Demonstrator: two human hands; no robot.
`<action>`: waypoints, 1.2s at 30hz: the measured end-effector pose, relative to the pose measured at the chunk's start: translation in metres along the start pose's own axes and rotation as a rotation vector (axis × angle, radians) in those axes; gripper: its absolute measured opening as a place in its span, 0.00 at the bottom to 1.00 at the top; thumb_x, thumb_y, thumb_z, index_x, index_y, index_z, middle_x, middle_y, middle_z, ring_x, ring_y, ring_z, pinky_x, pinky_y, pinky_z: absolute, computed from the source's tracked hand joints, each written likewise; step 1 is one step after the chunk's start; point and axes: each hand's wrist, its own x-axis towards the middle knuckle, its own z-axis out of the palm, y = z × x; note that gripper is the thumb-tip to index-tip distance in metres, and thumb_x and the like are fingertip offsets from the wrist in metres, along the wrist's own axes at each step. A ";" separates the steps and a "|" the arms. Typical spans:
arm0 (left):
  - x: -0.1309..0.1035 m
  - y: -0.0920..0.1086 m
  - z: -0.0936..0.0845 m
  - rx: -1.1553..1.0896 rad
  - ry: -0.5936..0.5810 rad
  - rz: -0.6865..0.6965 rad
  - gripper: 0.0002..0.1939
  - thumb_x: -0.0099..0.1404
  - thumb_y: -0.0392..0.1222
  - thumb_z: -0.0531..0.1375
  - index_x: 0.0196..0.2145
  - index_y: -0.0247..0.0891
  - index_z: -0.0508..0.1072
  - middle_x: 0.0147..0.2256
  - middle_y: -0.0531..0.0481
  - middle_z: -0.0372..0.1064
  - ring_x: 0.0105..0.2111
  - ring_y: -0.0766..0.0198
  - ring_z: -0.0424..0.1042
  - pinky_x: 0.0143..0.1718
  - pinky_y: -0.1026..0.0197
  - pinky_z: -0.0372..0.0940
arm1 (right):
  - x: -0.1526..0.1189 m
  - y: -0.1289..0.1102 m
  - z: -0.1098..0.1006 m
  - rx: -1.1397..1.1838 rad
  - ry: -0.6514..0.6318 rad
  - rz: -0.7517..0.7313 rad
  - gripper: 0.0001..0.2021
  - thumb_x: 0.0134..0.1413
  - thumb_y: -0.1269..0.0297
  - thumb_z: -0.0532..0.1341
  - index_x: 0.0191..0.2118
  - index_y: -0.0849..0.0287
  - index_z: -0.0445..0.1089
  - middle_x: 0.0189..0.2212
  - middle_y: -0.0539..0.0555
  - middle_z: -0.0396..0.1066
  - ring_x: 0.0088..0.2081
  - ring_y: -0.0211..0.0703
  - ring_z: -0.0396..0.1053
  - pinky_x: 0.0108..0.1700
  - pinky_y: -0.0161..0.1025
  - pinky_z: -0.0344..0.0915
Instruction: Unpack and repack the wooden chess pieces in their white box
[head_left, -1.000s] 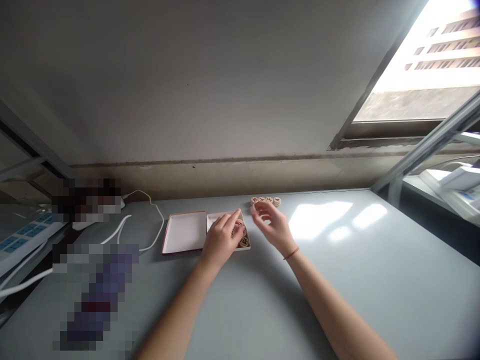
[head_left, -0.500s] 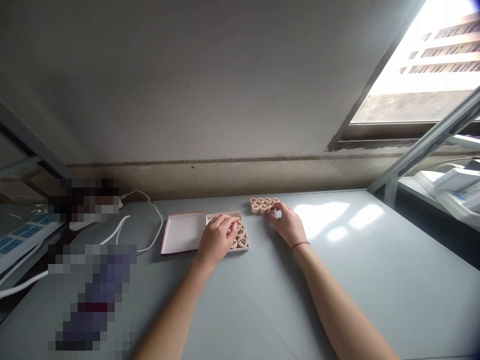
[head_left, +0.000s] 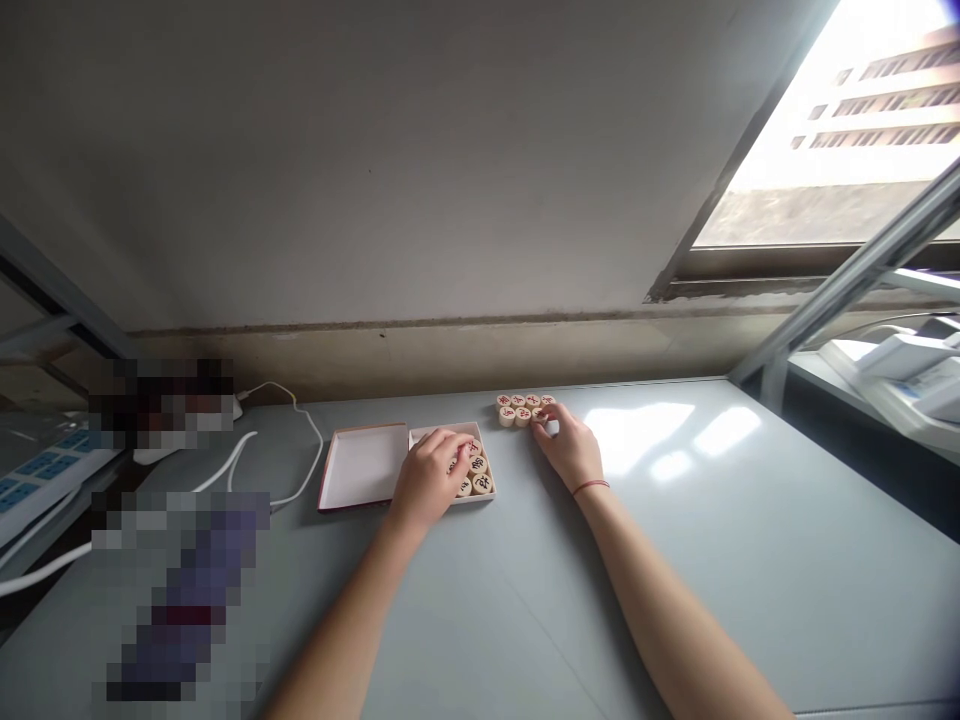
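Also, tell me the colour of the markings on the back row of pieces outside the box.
Red, on pale pieces; the head view shows it best.

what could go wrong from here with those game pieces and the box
The right hand is right at the end piece of the front row, which sits tight against its neighbours, so a small nudge might push the row out of line.

The left hand is over the open box and hides part of the pieces inside, so one could be bumped or mistaken for another.
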 end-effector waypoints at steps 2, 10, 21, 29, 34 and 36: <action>0.000 0.001 0.000 0.027 0.002 -0.009 0.10 0.66 0.36 0.52 0.40 0.41 0.73 0.38 0.51 0.73 0.39 0.63 0.71 0.43 0.60 0.64 | 0.000 0.001 0.000 0.005 -0.007 0.010 0.09 0.50 0.63 0.57 0.39 0.52 0.68 0.36 0.49 0.74 0.24 0.37 0.63 0.29 0.36 0.57; 0.002 -0.008 -0.008 0.318 -0.008 -0.287 0.13 0.65 0.37 0.53 0.43 0.42 0.75 0.40 0.48 0.75 0.43 0.55 0.69 0.42 0.54 0.59 | -0.010 -0.021 -0.007 0.115 0.100 -0.164 0.15 0.54 0.61 0.52 0.46 0.56 0.66 0.39 0.57 0.70 0.34 0.44 0.68 0.31 0.38 0.62; 0.018 -0.001 -0.001 0.419 -0.226 -0.267 0.17 0.65 0.37 0.50 0.45 0.44 0.76 0.44 0.46 0.73 0.45 0.51 0.64 0.43 0.51 0.58 | -0.034 -0.060 0.012 0.402 -0.324 -0.213 0.15 0.56 0.63 0.49 0.39 0.58 0.72 0.34 0.55 0.75 0.31 0.42 0.70 0.34 0.36 0.63; 0.009 -0.029 -0.037 0.356 -0.338 -0.405 0.18 0.67 0.43 0.47 0.37 0.45 0.77 0.47 0.49 0.71 0.48 0.50 0.62 0.46 0.49 0.57 | -0.033 -0.060 0.008 0.398 -0.363 -0.176 0.16 0.56 0.60 0.49 0.40 0.58 0.72 0.33 0.55 0.75 0.31 0.43 0.69 0.32 0.37 0.62; 0.007 -0.026 -0.037 0.258 -0.399 -0.403 0.16 0.66 0.46 0.48 0.36 0.47 0.76 0.45 0.51 0.73 0.49 0.51 0.61 0.49 0.48 0.55 | -0.033 -0.060 0.006 0.419 -0.360 -0.169 0.16 0.57 0.58 0.49 0.40 0.58 0.71 0.34 0.55 0.75 0.32 0.43 0.70 0.33 0.37 0.62; 0.008 -0.024 -0.039 0.230 -0.422 -0.417 0.15 0.65 0.45 0.48 0.37 0.48 0.75 0.43 0.52 0.74 0.50 0.51 0.61 0.50 0.48 0.54 | -0.033 -0.060 0.006 0.419 -0.361 -0.172 0.16 0.57 0.57 0.49 0.40 0.58 0.71 0.34 0.55 0.75 0.31 0.43 0.69 0.33 0.37 0.62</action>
